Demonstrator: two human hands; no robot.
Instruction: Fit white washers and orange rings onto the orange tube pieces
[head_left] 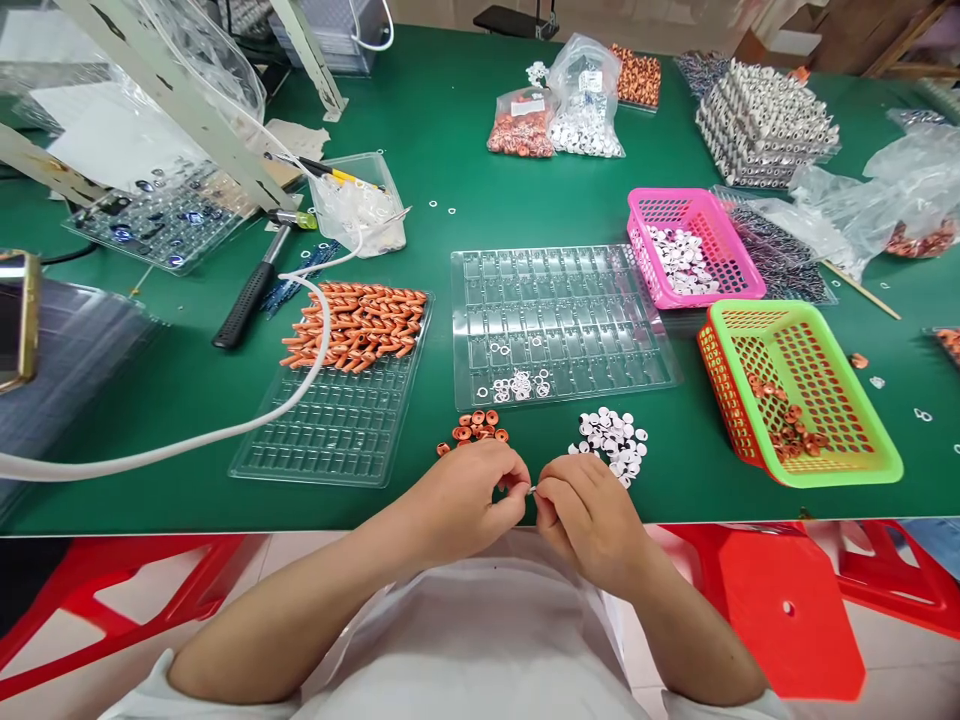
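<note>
White piece (pixel 531 489), left hand (pixel 471 497), right hand (pixel 590 520)

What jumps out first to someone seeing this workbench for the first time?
The left hand and right hand meet at the near edge of the table, pinching a tiny part between them. Just beyond lie a copper pile and a white pile. On the right sit a bright green basket and, behind it, a pink basket.
</note>
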